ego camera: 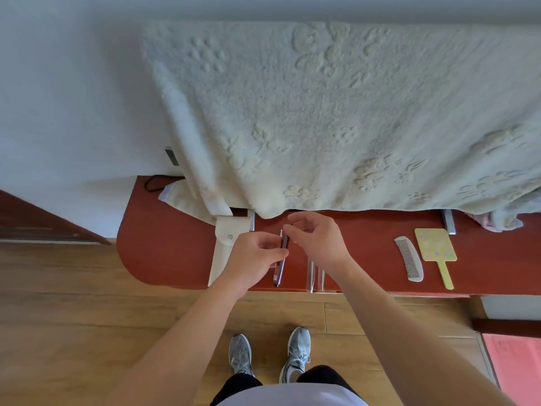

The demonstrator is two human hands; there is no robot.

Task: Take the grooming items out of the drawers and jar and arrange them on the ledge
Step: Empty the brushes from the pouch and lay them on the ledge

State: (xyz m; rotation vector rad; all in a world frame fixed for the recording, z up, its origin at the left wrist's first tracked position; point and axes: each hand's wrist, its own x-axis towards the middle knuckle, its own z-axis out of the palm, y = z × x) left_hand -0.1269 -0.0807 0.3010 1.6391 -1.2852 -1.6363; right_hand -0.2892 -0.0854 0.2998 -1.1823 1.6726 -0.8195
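The left hand point(254, 254) curls round a slim dark item point(280, 265), fingers wrapped over its near side, so only one long narrow edge of it shows, running from just under the right hand down toward the front lip of the ledge point(164, 253). It looks dark with a reddish sheen and a pale sliver at its upper end; what kind of grooming item it is cannot be made out. The right hand point(319, 238) hangs beside it with fingers loosely curled and thumb and forefinger slightly parted at the item's top end; whether they touch or pinch it cannot be told. Just right of the item, partly behind the right wrist, stand clear upright panels point(312, 275), two or perhaps three, too transparent to count surely or to read as a drawer or a jar. A white plastic piece point(227, 250) sits left of the left hand, its upper part tucked under a pale green blanket point(322, 118) with raised paw prints, which covers everything behind the ledge. Well to the right on the red-brown ledge lie one grey comb point(409, 259) and one yellow hand mirror point(435, 245), side by side and nearly touching, the mirror's handle pointing to the front. Below are two grey shoes point(295, 354) on a wooden floor point(73, 317), and one pink mat point(515, 364), cut off at the right edge.
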